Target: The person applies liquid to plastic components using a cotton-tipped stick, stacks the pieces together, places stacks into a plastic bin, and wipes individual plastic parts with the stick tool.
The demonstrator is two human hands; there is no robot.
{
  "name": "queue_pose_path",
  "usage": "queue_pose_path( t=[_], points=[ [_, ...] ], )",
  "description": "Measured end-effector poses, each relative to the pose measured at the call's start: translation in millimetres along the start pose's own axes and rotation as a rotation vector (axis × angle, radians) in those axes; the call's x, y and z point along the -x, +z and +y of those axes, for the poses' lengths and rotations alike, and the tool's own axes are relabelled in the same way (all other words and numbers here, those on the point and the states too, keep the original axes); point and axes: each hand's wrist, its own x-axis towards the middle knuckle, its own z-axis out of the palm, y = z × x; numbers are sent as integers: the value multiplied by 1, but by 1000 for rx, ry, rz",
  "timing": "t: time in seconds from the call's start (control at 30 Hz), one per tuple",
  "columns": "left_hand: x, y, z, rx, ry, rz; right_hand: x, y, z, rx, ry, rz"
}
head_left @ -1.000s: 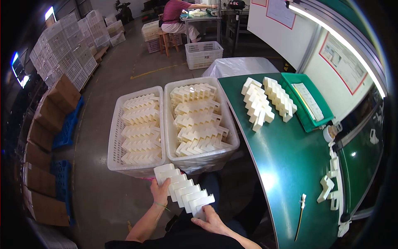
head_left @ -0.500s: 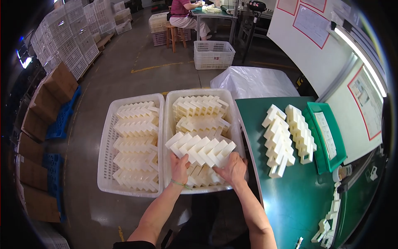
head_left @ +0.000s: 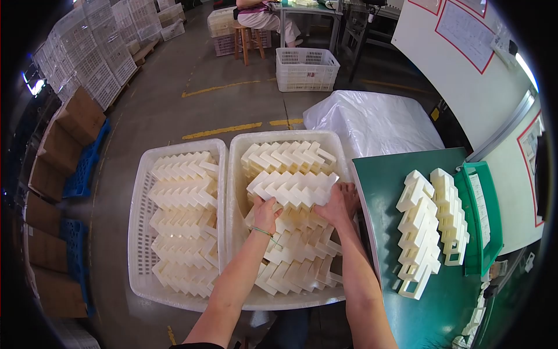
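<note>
My left hand (head_left: 265, 215) and my right hand (head_left: 341, 203) grip the two ends of a slanted row of white plastic box-shaped parts (head_left: 295, 188). The row lies over the far half of the right-hand white crate (head_left: 279, 137), above other rows of the same parts (head_left: 299, 250). My thumbs press its near side; my other fingers are partly hidden. From this angle I cannot tell whether the row touches the parts below. Alongside on the left stands a second white crate (head_left: 137, 232) holding several similar rows (head_left: 183, 218).
On the green table (head_left: 383, 198) at right lie two rows of white parts (head_left: 419, 232) beside a green tray (head_left: 494, 232) with a paper. Beyond are a plastic-covered stack (head_left: 372, 119), a white crate (head_left: 307, 72) and a seated person (head_left: 261, 18). Cartons (head_left: 49, 168) line the left.
Both hands have moved the held row away from me, toward the crate's far side. More of the rows at the near end now shows. The camera view has shifted.
</note>
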Motion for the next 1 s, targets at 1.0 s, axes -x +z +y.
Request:
queue_pose_path(
  t=[1.0],
  points=[
    [-42, -2, -32, 74, 281, 318, -12, 63, -1, 45, 136, 35]
  ],
)
